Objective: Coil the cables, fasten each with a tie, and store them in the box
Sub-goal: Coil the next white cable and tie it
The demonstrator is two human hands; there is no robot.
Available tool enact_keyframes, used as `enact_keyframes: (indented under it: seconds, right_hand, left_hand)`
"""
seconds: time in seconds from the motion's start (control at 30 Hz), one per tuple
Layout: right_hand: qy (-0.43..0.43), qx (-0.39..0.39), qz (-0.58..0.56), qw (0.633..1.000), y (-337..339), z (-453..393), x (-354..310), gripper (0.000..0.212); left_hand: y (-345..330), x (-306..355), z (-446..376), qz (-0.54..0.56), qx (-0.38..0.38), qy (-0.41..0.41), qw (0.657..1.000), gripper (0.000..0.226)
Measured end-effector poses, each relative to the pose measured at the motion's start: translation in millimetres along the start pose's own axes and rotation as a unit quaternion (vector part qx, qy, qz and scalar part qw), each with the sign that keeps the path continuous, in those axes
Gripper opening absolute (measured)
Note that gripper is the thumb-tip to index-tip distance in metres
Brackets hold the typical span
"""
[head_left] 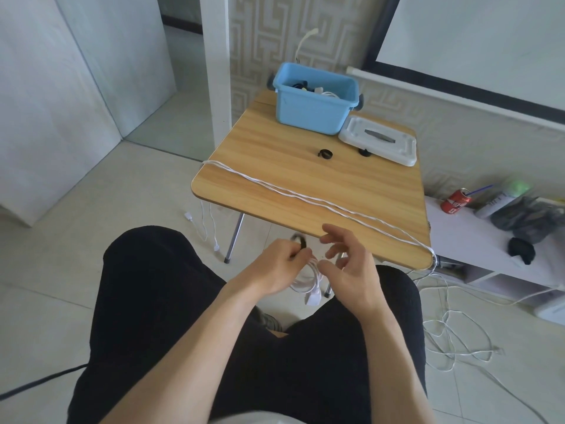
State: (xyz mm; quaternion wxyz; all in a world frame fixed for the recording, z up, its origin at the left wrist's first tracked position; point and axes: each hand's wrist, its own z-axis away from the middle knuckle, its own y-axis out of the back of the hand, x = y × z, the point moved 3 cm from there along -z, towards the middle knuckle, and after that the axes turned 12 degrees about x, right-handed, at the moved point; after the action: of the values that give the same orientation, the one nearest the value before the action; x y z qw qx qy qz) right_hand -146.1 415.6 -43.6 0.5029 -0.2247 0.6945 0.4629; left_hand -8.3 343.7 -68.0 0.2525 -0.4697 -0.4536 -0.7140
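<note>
The left hand (279, 258) has its grip closed around a small white cable coil (305, 283) and a black tie (301, 240), below the worktop (275, 179) edge. The right hand (345, 264) is beside it with loosely spread fingers, holding nothing. The blue box (312, 111) stands at the far side.

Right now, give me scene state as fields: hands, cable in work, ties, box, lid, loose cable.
left hand: grips coiled white cable and a black tie
right hand: fingers loosely spread beside the coil, holding nothing clearly
spare ties: one on table, another by the lid
blue box: open, cables inside
white lid: flat, right of box
long white cable: uncoiled across table, trailing to floor
</note>
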Motion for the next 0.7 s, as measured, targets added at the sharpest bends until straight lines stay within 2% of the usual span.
enact_keyframes:
  seconds: [0.07,0.13,0.2,0.3,0.37,0.47,0.6,0.7]
  right_hand:
    - [0.004,-0.015,0.024,1.0,0,1,2,0.053]
    - [-0.021,-0.072,0.015,0.997,-5,4,4,0.04]
    - [-0.031,-0.082,0.022,0.996,-8,7,4,0.03]
    - [-0.047,-0.07,0.035,0.996,-7,7,4,0.03]
    - [-0.062,-0.068,0.036,0.995,-7,7,4,0.034]
    - [-0.089,-0.041,0.015,0.995,-11,9,8,0.041]
    - [-0.113,0.029,-0.007,0.993,-14,9,15,0.028]
    - [-0.139,0.066,-0.064,0.986,-15,11,15,0.02]
  left_hand:
    - [3,1,1,0.018,-0.003,-0.002,1.0,0.046]
    - [7,1,0,0.036,-0.006,0.001,0.999,0.042]
    - [10,-1,-2,0.03,-0.006,0.014,0.999,0.038]
    - [9,-4,0,0.024,0.012,0.039,0.999,0.025]
    - [6,-6,1,0.011,0.049,0.031,0.998,0.021]
    - [3,-4,1,-0.009,0.101,0.003,0.995,0.017]
    - [4,-2,-3,-0.044,0.138,-0.029,0.989,0.026]
    - [3,-1,-2,-0.006,0.165,-0.049,0.985,0.018]
